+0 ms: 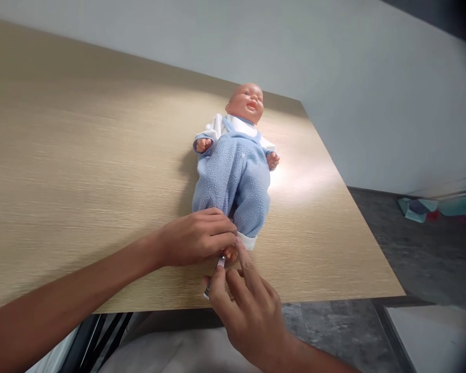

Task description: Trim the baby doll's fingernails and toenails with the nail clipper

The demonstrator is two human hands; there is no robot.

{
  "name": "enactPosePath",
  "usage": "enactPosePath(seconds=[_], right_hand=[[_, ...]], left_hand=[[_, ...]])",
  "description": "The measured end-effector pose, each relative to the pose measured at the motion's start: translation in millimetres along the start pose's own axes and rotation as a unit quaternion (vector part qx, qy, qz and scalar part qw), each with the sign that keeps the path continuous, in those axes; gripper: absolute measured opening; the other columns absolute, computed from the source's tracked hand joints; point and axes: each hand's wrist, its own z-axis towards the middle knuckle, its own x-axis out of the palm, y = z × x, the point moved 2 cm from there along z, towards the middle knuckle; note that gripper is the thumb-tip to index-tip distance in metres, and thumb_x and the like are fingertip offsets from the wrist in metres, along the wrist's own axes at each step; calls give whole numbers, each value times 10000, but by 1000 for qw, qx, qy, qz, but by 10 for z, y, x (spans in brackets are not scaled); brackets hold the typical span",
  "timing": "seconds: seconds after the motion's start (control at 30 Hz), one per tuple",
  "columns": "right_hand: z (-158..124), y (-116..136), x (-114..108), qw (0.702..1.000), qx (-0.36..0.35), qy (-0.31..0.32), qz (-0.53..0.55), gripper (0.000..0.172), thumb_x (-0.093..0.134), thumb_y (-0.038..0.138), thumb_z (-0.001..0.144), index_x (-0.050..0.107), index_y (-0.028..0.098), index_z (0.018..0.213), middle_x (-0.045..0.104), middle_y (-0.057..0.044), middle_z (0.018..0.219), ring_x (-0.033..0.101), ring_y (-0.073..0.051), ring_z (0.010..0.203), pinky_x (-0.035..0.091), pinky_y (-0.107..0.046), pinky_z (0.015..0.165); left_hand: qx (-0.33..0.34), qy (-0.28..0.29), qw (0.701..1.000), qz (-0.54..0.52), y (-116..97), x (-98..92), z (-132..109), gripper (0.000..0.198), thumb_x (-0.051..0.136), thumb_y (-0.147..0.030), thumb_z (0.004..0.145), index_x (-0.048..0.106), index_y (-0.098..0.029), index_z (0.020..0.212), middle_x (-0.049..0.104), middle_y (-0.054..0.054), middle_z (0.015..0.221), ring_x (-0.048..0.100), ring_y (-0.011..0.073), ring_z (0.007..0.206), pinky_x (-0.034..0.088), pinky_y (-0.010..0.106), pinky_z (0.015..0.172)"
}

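Right hand (252, 305): thumb and a fingertip beneath it pinch a slim metal tool (221, 262), which looks like a nail clipper. Index finger is stretched out past the tool, its tip at the white cuff (246, 241) of the doll's trouser leg, close to the left fingertips; contact there not certain.

Left hand (200, 238): lies palm down across the lower leg, fingers together and pointing right. Whether they grip the leg or foot underneath, or only rest there, is unclear.

Key relation: tool slants from lower left to upper right, upper end just beside the bare toes (230, 253). The toes lie beyond and slightly right of the pinching thumb, below the left fingers. Both hands are close to the foot; the left covers its upper part, the right has the tool at its near side.

Outward: doll (233, 166) in blue overalls lies on its back on the wooden table (81, 155), long axis running away from the person, feet near the front edge, head at the far end and a little to the right.

Hidden or doubtful: most of the foot, the doll's other foot, and part of the tool behind the thumb. Gap or touch between tool and toes not resolved; which foot shows is uncertain.
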Motion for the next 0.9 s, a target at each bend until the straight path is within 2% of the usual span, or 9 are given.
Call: enactPosePath(seconds=[0.37, 0.6, 0.77, 0.9], right_hand=[[58, 20, -25, 999, 12, 25, -17, 160, 596, 95, 863, 614, 155, 1010, 763, -82, 897, 699, -365, 1126, 553, -290, 607], [145, 31, -62, 998, 14, 52, -20, 195, 478, 57, 875, 605, 161, 981, 728, -64, 785, 720, -345, 1086, 548, -269, 572], [199, 34, -69, 998, 28, 53, -30, 148, 522, 95, 878, 603, 173, 974, 714, -59, 759, 745, -319, 1021, 548, -261, 552], [190, 36, -50, 997, 30, 64, -21, 214, 456, 62, 879, 603, 170, 992, 723, -71, 789, 733, -328, 1059, 540, -272, 550]], left_hand=[[0, -3, 1000, -12, 17, 8, -17, 266, 435, -141, 1031, 626, -141, 846, 721, 78, 899, 656, 183, 869, 545, 347, 839], [-2, 3, 1000, -26, 19, 14, -28, 258, 434, -161, 1033, 621, -133, 858, 715, 89, 913, 658, 198, 883, 545, 365, 857], [0, -1, 1000, -14, 18, 11, -19, 249, 443, -157, 1024, 617, -143, 847, 711, 76, 888, 654, 182, 874, 546, 346, 856], [5, -3, 1000, -13, 18, 12, -14, 275, 426, -182, 1030, 615, -151, 833, 706, 74, 878, 647, 181, 866, 542, 342, 847]])
